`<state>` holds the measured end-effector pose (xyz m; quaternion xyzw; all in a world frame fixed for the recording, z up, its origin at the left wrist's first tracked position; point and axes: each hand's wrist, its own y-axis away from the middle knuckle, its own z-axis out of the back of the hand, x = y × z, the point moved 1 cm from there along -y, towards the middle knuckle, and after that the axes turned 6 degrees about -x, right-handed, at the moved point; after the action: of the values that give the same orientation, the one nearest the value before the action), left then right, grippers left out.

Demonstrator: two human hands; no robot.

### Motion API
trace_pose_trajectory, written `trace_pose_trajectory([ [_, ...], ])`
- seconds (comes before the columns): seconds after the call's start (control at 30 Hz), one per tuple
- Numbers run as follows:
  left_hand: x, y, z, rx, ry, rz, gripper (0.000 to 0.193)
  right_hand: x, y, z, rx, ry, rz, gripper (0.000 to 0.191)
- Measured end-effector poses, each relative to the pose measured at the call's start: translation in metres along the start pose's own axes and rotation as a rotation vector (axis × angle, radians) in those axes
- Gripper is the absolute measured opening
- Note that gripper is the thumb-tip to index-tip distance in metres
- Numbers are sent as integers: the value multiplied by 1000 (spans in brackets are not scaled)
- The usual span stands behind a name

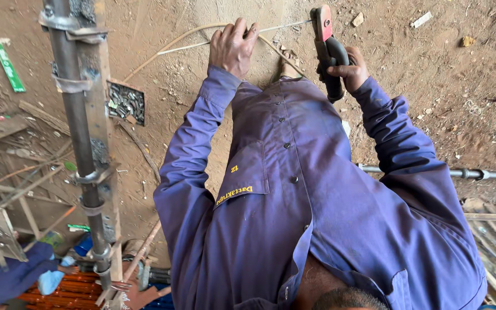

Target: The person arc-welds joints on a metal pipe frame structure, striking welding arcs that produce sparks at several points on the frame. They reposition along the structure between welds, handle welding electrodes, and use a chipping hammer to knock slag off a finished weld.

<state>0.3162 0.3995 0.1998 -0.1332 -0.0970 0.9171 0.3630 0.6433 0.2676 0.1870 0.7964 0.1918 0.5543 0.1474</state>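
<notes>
Steel-grey thin welding rod point(276, 26) pinched by left hand point(232, 49) fingers; right hand point(348, 72) clenched round black-red electrode holder point(328, 51), rod in its tip.

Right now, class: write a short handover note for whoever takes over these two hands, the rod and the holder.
Left hand: pinching the thin metal rod above the dirt ground.
Right hand: wrapped around the black clamp holder, red-tipped end up.
Done: the rod's end reaches the holder's head.
Left: whether the rod is seated in the clamp cannot be told; check it.
</notes>
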Motion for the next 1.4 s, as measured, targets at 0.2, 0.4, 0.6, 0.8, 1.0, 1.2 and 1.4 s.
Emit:
trace_pose_trajectory([
  [0.2,3,17,-2,51,-78,0,32,9,10,-9,-11,207,12,42],
  [0.4,0,34,8,-20,-144,-28,37,12,15,-14,-2,317,4,40],
  [0.6,-11,44,17,-22,-131,7,35,11,16,-18,34,461,65,41],
  [0.8,-7,66,-3,-27,-107,12,32,0,14,-23,-35,682,-57,52],
  [1.0,12,105,12,37,0,228,58,-36,-6,-67,110,568,11,55],
  [1.2,42,146,56,-43,-69,489,66,-27,-19,-106,363,640,-12,76],
  [1.4,86,219,70,-507,131,769,41,-22,-26,-158,369,795,75,94],
])
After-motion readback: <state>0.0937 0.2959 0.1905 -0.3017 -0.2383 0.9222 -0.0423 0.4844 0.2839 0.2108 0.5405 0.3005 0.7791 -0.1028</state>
